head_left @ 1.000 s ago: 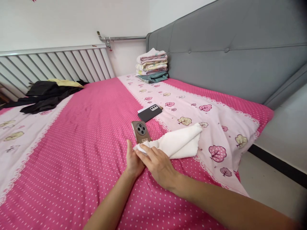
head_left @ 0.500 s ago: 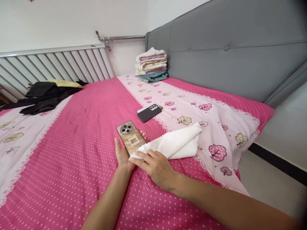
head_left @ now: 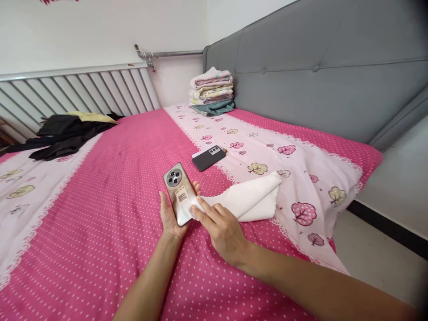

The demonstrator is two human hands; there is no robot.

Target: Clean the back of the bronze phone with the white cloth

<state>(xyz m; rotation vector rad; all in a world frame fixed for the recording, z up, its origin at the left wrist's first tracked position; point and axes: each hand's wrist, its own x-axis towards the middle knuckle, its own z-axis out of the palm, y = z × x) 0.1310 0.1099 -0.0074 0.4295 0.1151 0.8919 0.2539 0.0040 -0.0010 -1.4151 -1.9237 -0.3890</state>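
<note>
The bronze phone (head_left: 180,195) is cradled in the left hand (head_left: 170,224), fingers half-curled; white cloth (head_left: 247,199) is seemingly pinched by the right hand's (head_left: 224,229) near-closed fingers; wiping is judged unfinished.

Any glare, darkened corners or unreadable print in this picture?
Head view: a whitish sheen, likely glare, on the lower end of the phone; head view: darkened right-hand corners; head view: print on the label too small to read.

Single head-worn view, facing forward and down across the bed (head_left: 127,214), fingers (head_left: 206,207) near, headboard (head_left: 301,67) farther right.
</note>
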